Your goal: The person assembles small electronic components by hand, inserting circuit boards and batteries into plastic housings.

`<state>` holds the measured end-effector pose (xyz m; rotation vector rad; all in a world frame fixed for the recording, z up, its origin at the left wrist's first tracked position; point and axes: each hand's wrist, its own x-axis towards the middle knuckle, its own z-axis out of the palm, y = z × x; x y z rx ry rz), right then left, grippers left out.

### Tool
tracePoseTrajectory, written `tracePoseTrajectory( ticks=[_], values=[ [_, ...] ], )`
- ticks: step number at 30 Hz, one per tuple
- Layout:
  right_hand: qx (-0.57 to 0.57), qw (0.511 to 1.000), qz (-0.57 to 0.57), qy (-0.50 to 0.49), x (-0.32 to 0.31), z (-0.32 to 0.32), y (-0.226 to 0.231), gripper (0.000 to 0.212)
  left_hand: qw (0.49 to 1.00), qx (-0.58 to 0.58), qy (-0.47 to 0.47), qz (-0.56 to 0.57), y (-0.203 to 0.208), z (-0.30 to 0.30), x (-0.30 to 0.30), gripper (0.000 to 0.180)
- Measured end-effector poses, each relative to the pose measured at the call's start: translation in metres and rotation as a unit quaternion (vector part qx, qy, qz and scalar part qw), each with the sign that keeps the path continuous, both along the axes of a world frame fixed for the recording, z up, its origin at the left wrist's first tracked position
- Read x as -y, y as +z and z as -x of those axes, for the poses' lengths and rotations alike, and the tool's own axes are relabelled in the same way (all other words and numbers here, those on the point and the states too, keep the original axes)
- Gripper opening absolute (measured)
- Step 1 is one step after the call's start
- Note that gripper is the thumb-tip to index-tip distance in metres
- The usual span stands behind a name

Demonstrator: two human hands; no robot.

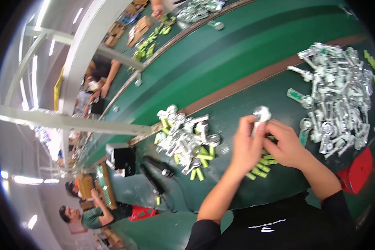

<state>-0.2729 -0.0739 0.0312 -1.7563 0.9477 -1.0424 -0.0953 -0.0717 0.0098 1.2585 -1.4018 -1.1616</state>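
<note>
Both my hands meet over the green work surface (237,62). My left hand (246,143) and my right hand (284,145) together hold a small silver metal part (261,114) with a round head, raised just above the bench. Under my hands lie a few light-green cylinders (260,168). To the left sits a pile of silver parts mixed with green cylinders (187,141). To the right lies a big heap of silver metal parts (337,100).
A black hand tool with a cable (154,175) and a black box (123,160) lie at the bench's left end. A red tray (358,171) sits at the right. Other people work further along the line (98,79) and below left (83,214).
</note>
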Motion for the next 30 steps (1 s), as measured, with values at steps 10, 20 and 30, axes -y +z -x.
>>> tracePoseTrajectory(
  ticks=[10, 20, 30],
  values=[
    [-0.456, 0.838, 0.075, -0.290, 0.036, 0.082, -0.011, 0.041, 0.849, 0.422, 0.233, 0.218, 0.040, -0.074, -0.008, 0.076],
    [-0.130, 0.978, 0.120, -0.115, 0.010, -0.008, 0.009, 0.045, 0.986, -0.163, 0.020, 0.006, 0.014, -0.027, -0.019, 0.039],
    [-0.301, 0.933, -0.152, -0.124, 0.010, 0.007, -0.002, 0.038, 0.995, -0.046, 0.069, -0.058, -0.007, -0.054, -0.019, 0.033]
  ],
)
